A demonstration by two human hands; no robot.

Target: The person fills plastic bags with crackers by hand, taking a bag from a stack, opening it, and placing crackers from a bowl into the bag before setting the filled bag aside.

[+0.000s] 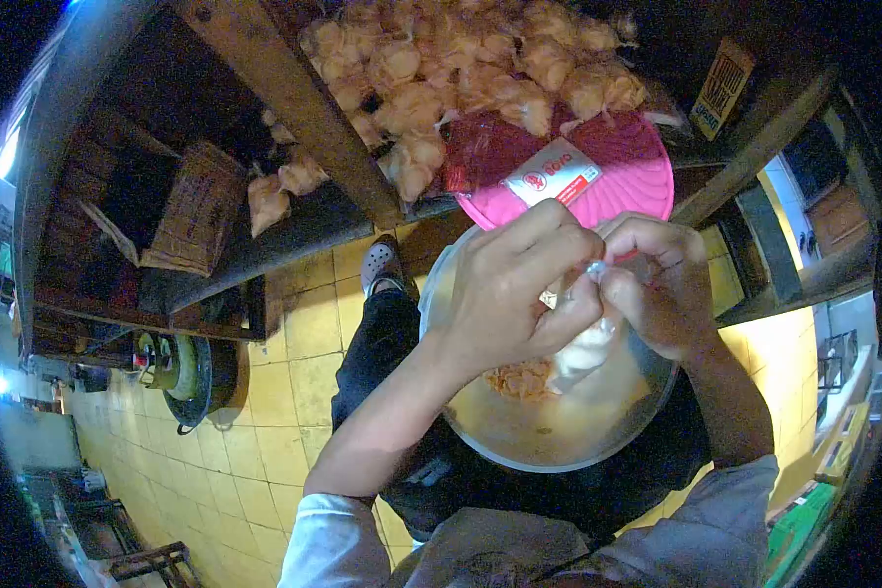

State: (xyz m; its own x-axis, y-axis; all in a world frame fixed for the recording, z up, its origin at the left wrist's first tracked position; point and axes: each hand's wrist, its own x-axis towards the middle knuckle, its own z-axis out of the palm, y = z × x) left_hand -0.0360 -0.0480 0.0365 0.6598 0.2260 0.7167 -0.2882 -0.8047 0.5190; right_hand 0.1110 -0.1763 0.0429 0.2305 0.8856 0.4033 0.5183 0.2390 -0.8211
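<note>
Both hands meet above a round translucent tub resting on my lap. My left hand is closed, its fingers pinching the gathered top of a small plastic bag. My right hand pinches the same top from the other side, thumb and finger pressed together. Below the fingers the whitish, shiny plastic bag hangs over the tub; its contents are partly hidden. Orange-brown food pieces lie in the tub behind it. A pink ribbed lid is just beyond my hands, with a white-and-red packet on it.
Many filled, tied plastic bags are heaped on the wooden table ahead. A cardboard box stands on a shelf at left. A dark wooden beam crosses above. A dark basin sits on the yellow tiled floor.
</note>
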